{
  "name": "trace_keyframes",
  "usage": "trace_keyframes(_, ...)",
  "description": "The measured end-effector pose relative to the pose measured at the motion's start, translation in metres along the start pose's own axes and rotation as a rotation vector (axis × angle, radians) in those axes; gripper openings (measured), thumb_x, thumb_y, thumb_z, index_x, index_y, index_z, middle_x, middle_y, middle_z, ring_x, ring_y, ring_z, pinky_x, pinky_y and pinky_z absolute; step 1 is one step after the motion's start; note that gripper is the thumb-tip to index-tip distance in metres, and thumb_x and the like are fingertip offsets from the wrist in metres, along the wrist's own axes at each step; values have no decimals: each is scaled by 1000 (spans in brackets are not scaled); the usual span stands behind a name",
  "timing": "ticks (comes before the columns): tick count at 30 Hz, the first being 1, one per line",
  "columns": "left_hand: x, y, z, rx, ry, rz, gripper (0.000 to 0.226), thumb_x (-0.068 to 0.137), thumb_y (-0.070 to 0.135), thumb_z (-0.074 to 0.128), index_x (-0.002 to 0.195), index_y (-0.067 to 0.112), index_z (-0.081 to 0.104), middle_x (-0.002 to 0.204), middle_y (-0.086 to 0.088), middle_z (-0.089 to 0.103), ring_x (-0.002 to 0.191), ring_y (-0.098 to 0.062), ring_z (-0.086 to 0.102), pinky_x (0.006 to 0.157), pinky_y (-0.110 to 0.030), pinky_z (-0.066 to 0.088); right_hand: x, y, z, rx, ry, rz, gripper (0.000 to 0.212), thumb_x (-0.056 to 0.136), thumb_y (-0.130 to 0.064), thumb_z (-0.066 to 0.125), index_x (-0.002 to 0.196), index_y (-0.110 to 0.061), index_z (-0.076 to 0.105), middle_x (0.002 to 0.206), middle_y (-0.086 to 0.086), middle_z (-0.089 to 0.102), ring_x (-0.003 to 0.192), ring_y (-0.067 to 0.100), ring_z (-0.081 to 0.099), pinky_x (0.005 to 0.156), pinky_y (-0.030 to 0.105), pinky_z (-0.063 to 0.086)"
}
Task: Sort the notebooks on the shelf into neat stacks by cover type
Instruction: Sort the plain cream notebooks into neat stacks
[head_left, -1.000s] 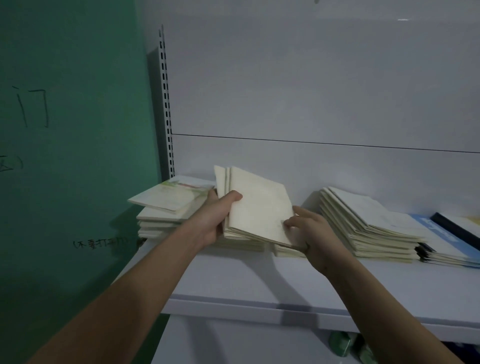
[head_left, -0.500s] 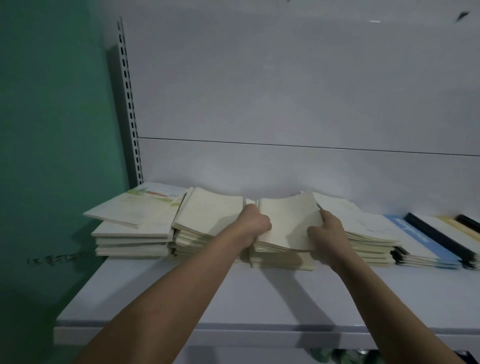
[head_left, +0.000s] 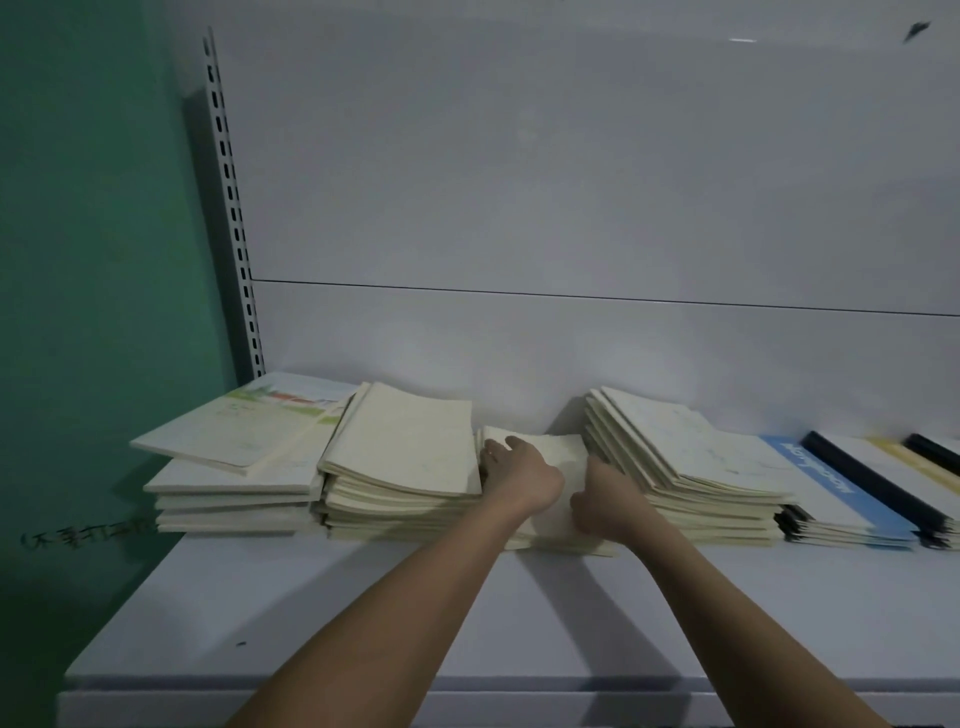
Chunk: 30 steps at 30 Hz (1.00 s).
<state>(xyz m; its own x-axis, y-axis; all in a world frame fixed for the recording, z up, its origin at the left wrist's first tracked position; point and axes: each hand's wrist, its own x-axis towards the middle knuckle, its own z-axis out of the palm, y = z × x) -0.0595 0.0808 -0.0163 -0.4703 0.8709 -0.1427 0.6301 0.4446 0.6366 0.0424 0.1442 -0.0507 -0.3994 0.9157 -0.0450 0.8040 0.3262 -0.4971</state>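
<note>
White shelving (head_left: 322, 613) backed by a pale panel stood beside a green wall (head_left: 88, 260), and on it both hands worked at the short middle stack of cream notebooks (head_left: 563, 452). The left hand (head_left: 519, 475) lay on top of that stack with its fingers bent over the far left edge, holding the upper books down; the right hand (head_left: 605, 501) gripped the stack's near right side, fingers curled around the edge. A second earlier the same hands had held a bundle of cream notebooks tilted up off the shelf; half a second ago they were lowering it, and by this moment the bundle sat flat on the low stack, so that batch looked placed and only needed squaring. Just left of it, touching, rose a taller cream-covered stack (head_left: 405, 447) with its top books fanned askew. Further toward the shelf's left end sat a stack with illustrated green-and-white covers (head_left: 234, 431), its top book skewed over the edge. On the right a slumped cream stack (head_left: 685, 452) leaned against blue-covered notebooks (head_left: 841, 483), with black-spined ones (head_left: 883, 478) near the right end. By my reading, the sorting was well along, yet several stacks remained untidy.
</note>
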Motion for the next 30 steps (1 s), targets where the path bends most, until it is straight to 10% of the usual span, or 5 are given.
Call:
trace_keyframes(9, -33, -19, -56, -210, 167, 384, 56, 96, 18, 51, 150, 17, 35, 156, 2, 33, 143, -15, 30, 112, -26, 24, -32, -30, -11, 236, 402, -356, 41, 94, -7, 47, 135, -12, 52, 134, 6, 55, 121, 20, 51, 98, 30, 39)
trace_keyframes(17, -37, -98, -136, -79, 422, 176, 44, 95, 21, 52, 138, 18, 51, 143, -4, 50, 129, -23, 47, 101, -31, 37, -44, -89, 0, 208, 236, -532, 27, 97, -29, 48, 119, -24, 62, 116, -8, 62, 107, 11, 56, 89, 31, 45)
trace_keyframes(25, -58, -128, -171, -252, 379, 29, 36, 92, 18, 52, 128, 15, 60, 129, -5, 59, 115, -22, 54, 102, -38, 45, -36, -141, 38, -217, 21, -583, 80, 88, -71, 42, 149, -21, 30, 155, 2, 31, 141, 25, 29, 112, 45, 30)
trace_keyframes(30, -69, -134, -172, -277, 365, 6, 31, 92, 18, 52, 121, 17, 63, 123, -4, 61, 112, -23, 58, 102, -42, 46, -36, -143, 57, -347, -2, -587, 75, 85, -74, 39, 139, -21, 33, 140, 3, 42, 128, 28, 37, 104, 48, 31)
